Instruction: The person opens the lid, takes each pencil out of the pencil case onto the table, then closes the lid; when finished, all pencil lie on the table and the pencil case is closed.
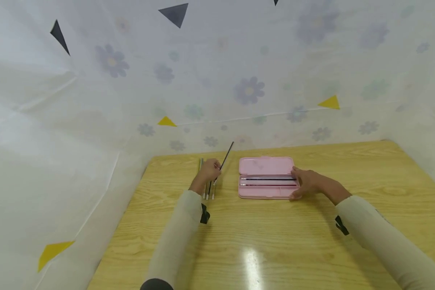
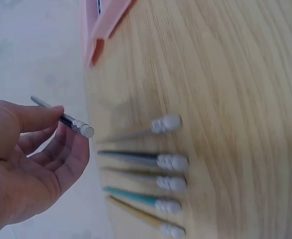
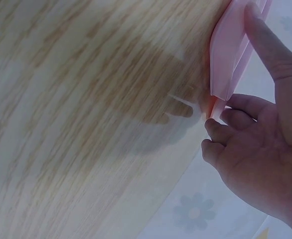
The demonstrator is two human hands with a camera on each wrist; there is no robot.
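Observation:
A pink pencil case (image 1: 266, 177) lies open on the wooden table (image 1: 261, 241), with two dark pencils inside it. My left hand (image 1: 210, 171) pinches a dark pencil (image 1: 225, 157) lifted off the table, its tip pointing up and away; its eraser end (image 2: 86, 130) shows past my fingers (image 2: 56, 149) in the left wrist view. Several pencils (image 2: 156, 181) with white erasers lie in a row beneath that hand. My right hand (image 1: 306, 182) grips the case's right end, thumb on top (image 3: 265, 45), fingers curled under its edge (image 3: 220, 74).
A white floral cloth (image 1: 217, 80) with coloured triangles hangs behind and to the left of the table. The table's front half shows bare wood with a light glare (image 1: 251, 262).

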